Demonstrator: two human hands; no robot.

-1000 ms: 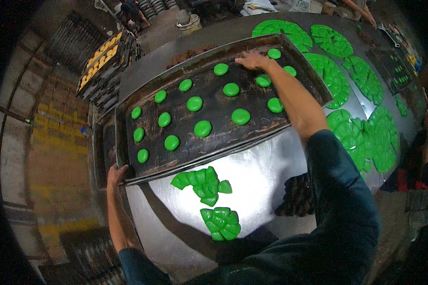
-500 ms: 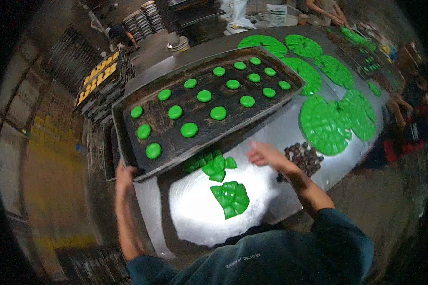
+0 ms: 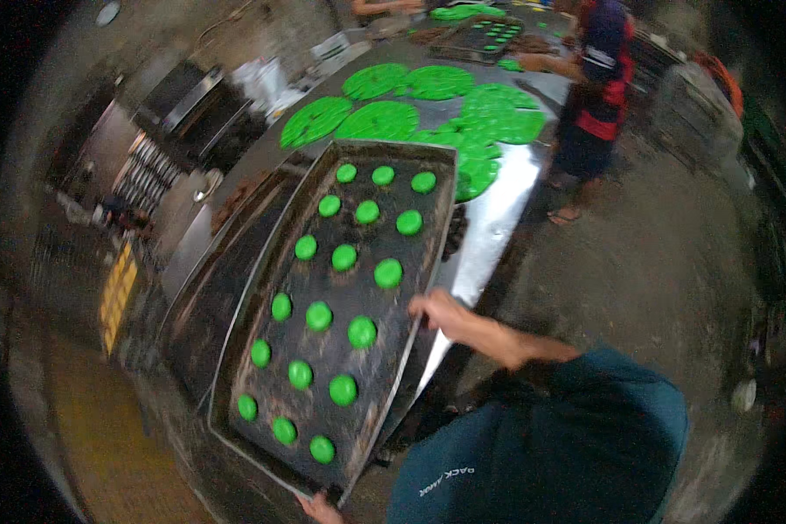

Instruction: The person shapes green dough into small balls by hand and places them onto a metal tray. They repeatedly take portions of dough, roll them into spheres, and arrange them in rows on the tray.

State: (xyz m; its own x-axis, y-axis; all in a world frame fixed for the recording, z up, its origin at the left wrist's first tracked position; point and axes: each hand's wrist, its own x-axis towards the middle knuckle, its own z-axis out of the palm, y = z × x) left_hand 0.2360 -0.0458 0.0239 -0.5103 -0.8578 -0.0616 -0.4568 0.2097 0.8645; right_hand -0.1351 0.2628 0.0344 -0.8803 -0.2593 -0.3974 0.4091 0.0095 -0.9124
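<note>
A long dark baking tray [image 3: 349, 293] with raised metal sides stretches away from me, tilted in view. Rows of small round green dough pieces [image 3: 319, 315] lie spaced out on its bottom. At the tray's near end my left hand [image 3: 321, 508] is closed on the rim; only part of it shows at the lower edge. My right hand [image 3: 444, 314] grips the right side rim, fingers curled over it. Dark brown balls [image 3: 455, 231] show just beyond that rim, partly hidden by the tray.
Another dark tray [image 3: 227, 271] lies to the left, partly underneath. Flat scored green dough rounds [image 3: 380, 120] cover the far metal table [image 3: 502, 205]. A co-worker [image 3: 596, 105] stands at the right table side, near a far tray [image 3: 472, 44]. Yellow pieces [image 3: 118, 293] sit at left.
My right hand, earlier free above the table, now holds the tray's side. The tray has turned from lying across to pointing away from me, and my view has swung right.
</note>
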